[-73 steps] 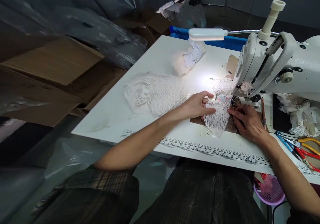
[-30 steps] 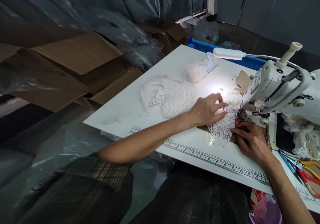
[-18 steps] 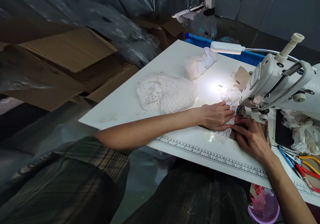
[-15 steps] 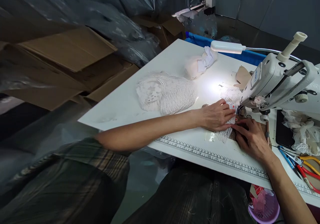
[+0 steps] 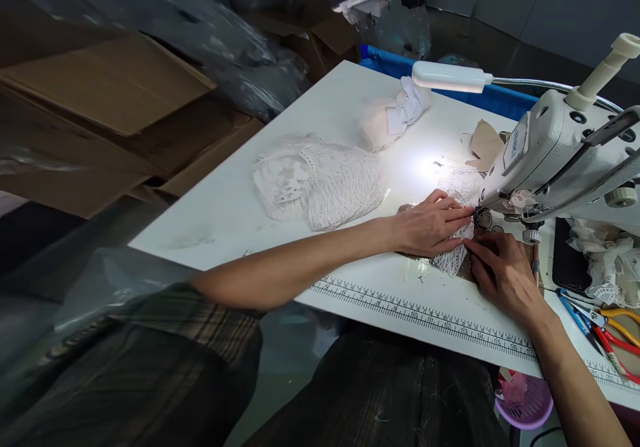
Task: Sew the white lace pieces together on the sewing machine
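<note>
A strip of white lace (image 5: 451, 260) lies under the presser foot area of a white sewing machine (image 5: 530, 140). My left hand (image 5: 433, 226) rests flat on this lace, its fingers stretched towards the needle. From the right, my right hand (image 5: 505, 270) pinches the lace's edge between its fingertips, just in front of the needle; the exact grip is partly hidden. Brown material shows beneath the lace and both hands. Farther left on the white table (image 5: 240, 207) sits a heap of white lace fabric (image 5: 320, 180), apart from my hands.
A lamp (image 5: 450, 76) lights the sewing spot. Behind it lie a pale fabric bundle (image 5: 395, 117) and a brown scrap (image 5: 486, 142). Blue-handled snips (image 5: 575, 312) and red-handled cutters (image 5: 607, 350) lie at right. A ruler strip (image 5: 415, 317) runs along the front edge; a purple basket (image 5: 530, 407) stands below.
The view has shifted slightly, with the machine appearing larger. My left hand's fingers now lie flatter and straighter over the lace. The right hand stays at the lace's edge.
</note>
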Motion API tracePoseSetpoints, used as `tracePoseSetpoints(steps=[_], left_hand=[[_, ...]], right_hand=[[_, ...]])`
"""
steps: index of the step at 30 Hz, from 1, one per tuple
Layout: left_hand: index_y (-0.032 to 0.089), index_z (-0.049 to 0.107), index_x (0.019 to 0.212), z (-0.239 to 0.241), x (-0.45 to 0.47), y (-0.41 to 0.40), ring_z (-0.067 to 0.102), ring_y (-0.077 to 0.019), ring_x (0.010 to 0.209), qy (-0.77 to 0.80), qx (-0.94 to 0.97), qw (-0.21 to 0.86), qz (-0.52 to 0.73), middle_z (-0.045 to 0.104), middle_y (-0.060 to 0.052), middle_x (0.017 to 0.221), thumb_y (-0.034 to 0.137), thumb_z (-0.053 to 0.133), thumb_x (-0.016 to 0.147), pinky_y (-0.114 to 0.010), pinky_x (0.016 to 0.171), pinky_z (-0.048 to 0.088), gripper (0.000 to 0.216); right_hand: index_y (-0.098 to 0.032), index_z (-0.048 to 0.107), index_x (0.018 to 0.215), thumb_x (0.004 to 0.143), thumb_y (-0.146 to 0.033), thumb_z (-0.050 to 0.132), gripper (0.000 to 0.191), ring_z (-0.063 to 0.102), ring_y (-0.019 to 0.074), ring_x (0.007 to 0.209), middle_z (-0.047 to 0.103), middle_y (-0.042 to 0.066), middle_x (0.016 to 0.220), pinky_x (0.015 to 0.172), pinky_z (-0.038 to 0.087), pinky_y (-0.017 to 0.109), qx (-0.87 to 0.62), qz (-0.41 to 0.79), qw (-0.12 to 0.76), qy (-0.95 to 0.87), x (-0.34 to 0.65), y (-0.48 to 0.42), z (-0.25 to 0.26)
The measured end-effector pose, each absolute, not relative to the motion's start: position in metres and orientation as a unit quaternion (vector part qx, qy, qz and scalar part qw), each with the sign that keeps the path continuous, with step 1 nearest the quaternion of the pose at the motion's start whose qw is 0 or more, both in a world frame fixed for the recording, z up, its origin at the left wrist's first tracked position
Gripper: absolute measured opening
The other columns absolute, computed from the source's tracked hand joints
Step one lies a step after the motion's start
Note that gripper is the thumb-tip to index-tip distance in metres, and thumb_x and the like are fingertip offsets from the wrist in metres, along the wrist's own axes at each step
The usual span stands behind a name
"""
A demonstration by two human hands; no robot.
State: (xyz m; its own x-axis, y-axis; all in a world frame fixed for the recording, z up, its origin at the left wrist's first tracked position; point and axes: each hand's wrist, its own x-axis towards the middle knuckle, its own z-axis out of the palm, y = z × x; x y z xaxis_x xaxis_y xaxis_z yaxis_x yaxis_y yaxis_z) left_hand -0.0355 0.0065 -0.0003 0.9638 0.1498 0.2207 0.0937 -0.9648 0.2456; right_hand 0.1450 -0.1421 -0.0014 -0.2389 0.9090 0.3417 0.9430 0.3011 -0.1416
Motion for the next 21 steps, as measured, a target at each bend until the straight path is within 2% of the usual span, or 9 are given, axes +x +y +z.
tracePoseSetpoints(steps=[5, 11, 21], left_hand=[[0.017, 0.058, 0.129, 0.0016, -0.0369, 0.0098, 0.05, -0.0297, 0.127, 0.062, 0.982, 0.13, 0.12, 0.053, -0.015, 0.144, 0.036, 0.042, 0.098, -0.048, 0.106, 0.025, 0.039], [0.016, 0.057, 0.129, -0.0032, -0.0357, 0.009, 0.049, -0.0285, 0.13, 0.061, 0.978, 0.141, 0.144, 0.055, -0.016, 0.142, 0.035, 0.043, 0.097, -0.049, 0.108, 0.024, 0.04], [0.018, 0.057, 0.13, -0.008, -0.034, 0.0074, 0.048, -0.0268, 0.133, 0.072, 0.98, 0.101, 0.153, 0.055, -0.013, 0.143, 0.037, 0.042, 0.099, -0.048, 0.111, 0.024, 0.039]], right_hand=[[-0.025, 0.067, 0.123, 0.093, -0.024, 0.052, 0.033, 0.055, 0.0243, 0.094, 0.062, 0.011, 0.108, 0.081, 0.044, 0.041, -0.592, -0.041, 0.178, -0.785, 0.1437, -0.1421, 0.0012], [-0.025, 0.068, 0.121, 0.094, -0.024, 0.052, 0.032, 0.056, 0.0239, 0.094, 0.063, 0.011, 0.109, 0.081, 0.045, 0.041, -0.592, -0.046, 0.188, -0.782, 0.1441, -0.1426, -0.0008], [-0.022, 0.069, 0.117, 0.096, -0.026, 0.049, 0.029, 0.06, 0.022, 0.095, 0.062, 0.011, 0.105, 0.075, 0.05, 0.038, -0.576, -0.064, 0.221, -0.784, 0.144, -0.1392, -0.0006]])
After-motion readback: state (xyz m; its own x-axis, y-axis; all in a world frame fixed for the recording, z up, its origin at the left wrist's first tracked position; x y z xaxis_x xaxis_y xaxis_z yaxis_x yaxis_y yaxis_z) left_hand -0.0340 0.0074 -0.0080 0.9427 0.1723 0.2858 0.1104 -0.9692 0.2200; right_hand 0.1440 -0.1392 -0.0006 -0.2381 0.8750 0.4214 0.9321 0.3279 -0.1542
